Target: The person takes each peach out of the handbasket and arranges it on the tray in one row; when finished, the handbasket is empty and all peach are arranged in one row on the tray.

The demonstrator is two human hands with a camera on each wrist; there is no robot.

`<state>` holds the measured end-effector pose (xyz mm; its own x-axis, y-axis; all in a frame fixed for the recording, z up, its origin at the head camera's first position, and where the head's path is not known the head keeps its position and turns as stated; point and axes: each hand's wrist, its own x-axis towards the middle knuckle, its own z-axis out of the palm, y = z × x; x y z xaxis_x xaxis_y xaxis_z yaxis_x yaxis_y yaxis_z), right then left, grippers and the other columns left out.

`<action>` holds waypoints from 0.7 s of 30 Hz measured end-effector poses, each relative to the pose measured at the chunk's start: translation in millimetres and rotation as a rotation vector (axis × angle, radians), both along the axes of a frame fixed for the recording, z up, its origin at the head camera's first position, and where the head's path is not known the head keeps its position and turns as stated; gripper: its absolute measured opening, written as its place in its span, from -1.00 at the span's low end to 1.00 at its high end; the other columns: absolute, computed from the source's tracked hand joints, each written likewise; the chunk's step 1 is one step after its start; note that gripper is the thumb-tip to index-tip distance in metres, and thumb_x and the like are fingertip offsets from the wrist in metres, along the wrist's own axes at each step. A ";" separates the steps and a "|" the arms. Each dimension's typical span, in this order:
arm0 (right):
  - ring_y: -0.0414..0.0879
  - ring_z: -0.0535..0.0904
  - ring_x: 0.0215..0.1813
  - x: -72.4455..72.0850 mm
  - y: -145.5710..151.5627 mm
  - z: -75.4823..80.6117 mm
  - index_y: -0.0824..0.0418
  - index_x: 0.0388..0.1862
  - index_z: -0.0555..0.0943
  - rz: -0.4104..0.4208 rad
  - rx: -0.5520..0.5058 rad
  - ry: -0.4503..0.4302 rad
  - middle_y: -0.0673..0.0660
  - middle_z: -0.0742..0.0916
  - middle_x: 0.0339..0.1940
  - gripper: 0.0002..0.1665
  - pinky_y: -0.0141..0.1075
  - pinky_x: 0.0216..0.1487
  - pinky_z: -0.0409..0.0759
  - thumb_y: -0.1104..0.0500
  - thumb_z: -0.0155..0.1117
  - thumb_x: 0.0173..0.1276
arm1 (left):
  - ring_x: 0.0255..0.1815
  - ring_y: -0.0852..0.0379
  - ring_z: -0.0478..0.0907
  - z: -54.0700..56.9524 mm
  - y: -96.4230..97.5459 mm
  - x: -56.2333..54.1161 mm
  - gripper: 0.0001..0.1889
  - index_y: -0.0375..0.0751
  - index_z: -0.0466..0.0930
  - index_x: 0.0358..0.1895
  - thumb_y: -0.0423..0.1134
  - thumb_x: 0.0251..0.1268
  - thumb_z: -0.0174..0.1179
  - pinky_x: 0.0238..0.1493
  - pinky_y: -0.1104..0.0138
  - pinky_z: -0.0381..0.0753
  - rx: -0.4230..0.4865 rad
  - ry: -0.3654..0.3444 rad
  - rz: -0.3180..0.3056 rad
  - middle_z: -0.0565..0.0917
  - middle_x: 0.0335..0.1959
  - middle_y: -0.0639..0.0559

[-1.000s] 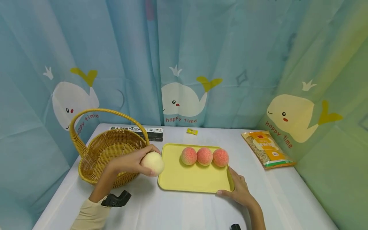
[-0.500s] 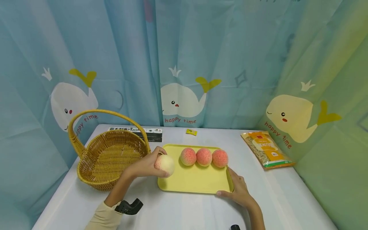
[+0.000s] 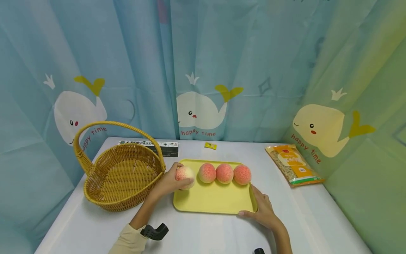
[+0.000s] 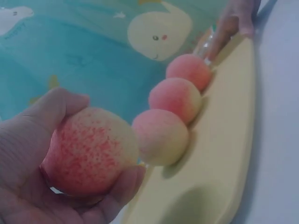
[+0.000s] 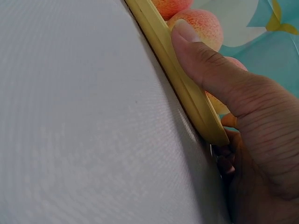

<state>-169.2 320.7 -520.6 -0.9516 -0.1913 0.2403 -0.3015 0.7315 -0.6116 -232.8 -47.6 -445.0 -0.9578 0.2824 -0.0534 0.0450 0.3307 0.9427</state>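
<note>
My left hand (image 3: 171, 181) grips a pink and cream peach (image 4: 91, 151), fingers and thumb curled round it, over the left end of the yellow tray (image 3: 210, 201). A row of three more peaches lies along the tray's far side: a left one (image 3: 207, 173), a middle one (image 3: 225, 174) and a right one (image 3: 242, 175). The held peach is just left of that row. At the tray's near right corner, my right hand (image 3: 264, 210) holds the rim; in the right wrist view its thumb (image 5: 201, 56) lies over the edge with the other fingers below.
A wicker basket (image 3: 127, 180) with a tall handle stands left of the tray, bare inside. Behind it lies a black and white pasta box (image 3: 169, 150). A small yellow packet (image 3: 210, 145) lies behind the tray, and an orange food bag (image 3: 295, 165) at the right.
My left hand has carried its peach rightward from beside the basket to over the tray's left end, turning it so more pink shows. The right hand has stayed at the tray's corner.
</note>
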 end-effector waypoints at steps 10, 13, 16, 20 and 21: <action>0.32 0.25 0.40 -1.5 0.2 0.1 0.37 0.53 0.08 -0.008 0.005 0.007 0.41 0.33 0.47 0.35 -0.22 0.14 0.04 -0.09 0.60 -0.12 | -0.39 0.06 0.59 -9.5 4.3 -7.6 -0.34 0.01 0.22 0.26 -0.13 0.16 0.41 -0.42 0.24 0.65 0.125 -0.012 -0.003 0.56 -0.11 -0.28; 0.33 0.25 0.40 -0.7 -0.5 0.7 0.39 0.53 0.09 -0.004 0.009 0.014 0.42 0.33 0.47 0.35 -0.21 0.13 0.06 -0.08 0.60 -0.12 | -0.28 0.03 0.57 -12.2 5.0 -10.8 -0.23 0.02 0.19 0.28 -0.22 0.03 0.48 -0.37 0.25 0.64 0.142 -0.044 0.003 0.52 -0.04 -0.29; 0.32 0.24 0.40 -0.4 -1.3 1.0 0.39 0.53 0.09 -0.003 0.010 0.015 0.42 0.33 0.47 0.35 -0.21 0.14 0.06 -0.08 0.61 -0.12 | -0.14 -0.03 0.55 -16.3 6.2 -14.5 -0.13 0.03 0.18 0.32 -0.32 -0.07 0.51 -0.31 0.25 0.63 0.128 -0.058 -0.007 0.49 0.05 -0.31; 0.33 0.24 0.39 -0.5 -1.9 1.5 0.40 0.52 0.08 -0.009 0.001 0.004 0.43 0.32 0.46 0.35 -0.21 0.13 0.07 -0.07 0.62 -0.12 | 0.00 -0.07 0.54 -23.4 9.3 -21.1 -0.10 0.05 0.22 0.35 -0.32 -0.12 0.53 -0.20 0.23 0.63 0.055 -0.025 -0.004 0.50 0.13 -0.28; 0.34 0.23 0.39 -0.5 -1.9 1.9 0.41 0.52 0.08 -0.010 -0.002 -0.001 0.43 0.32 0.46 0.36 -0.21 0.13 0.07 -0.07 0.62 -0.12 | 0.02 -0.07 0.55 -25.1 10.2 -22.8 -0.10 0.05 0.23 0.36 -0.29 -0.12 0.54 -0.16 0.21 0.63 0.033 -0.010 0.006 0.50 0.14 -0.26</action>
